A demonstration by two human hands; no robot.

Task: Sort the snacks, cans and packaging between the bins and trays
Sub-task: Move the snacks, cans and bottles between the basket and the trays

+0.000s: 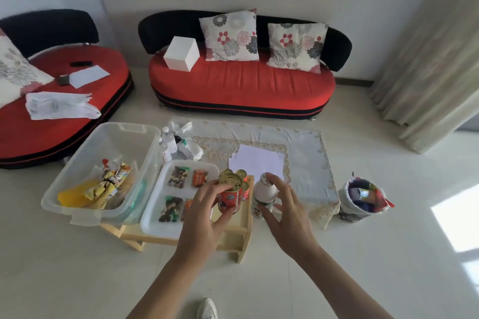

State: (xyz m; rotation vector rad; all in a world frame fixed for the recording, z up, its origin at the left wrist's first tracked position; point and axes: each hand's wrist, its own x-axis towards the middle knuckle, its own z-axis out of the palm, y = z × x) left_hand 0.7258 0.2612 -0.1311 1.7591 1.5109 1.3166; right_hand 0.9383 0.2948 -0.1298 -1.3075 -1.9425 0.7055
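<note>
Sofa (pixel 241 85), red w/ black back, sits at far wall; second red seat (pixel 64 111) at left. Pale tablecloth (pixel 305 153) covers low table in front, w/ white paper sheets (pixel 256 160) on it. Clear plastic bin (pixel 103 171) stands front-left, holding yellow snack packets (pixel 108 184). Just right of bin, white divided tray (pixel 155 220) holds small snack packs in its compartments. Both rest on light wooden rack (pixel 233 235). On floor at right, well apart from tray, round fabric basket (pixel 360 202) holds coloured wrappers.

Left hand (pixel 204 217) reaches in from below, fingers curled around red can (pixel 230 197) w/ gold lid, gripping its side. Can is tilted, over rack's right end, touching other gold-lidded cans (pixel 242 176) behind it. Right hand (pixel 287 215) is spread, fingers apart, fingertip resting on cap of white bottle (pixel 264 197); bottle stands upright at table's front edge, just right of cans. White shoe (pixel 207 308) shows at bottom edge.
</note>
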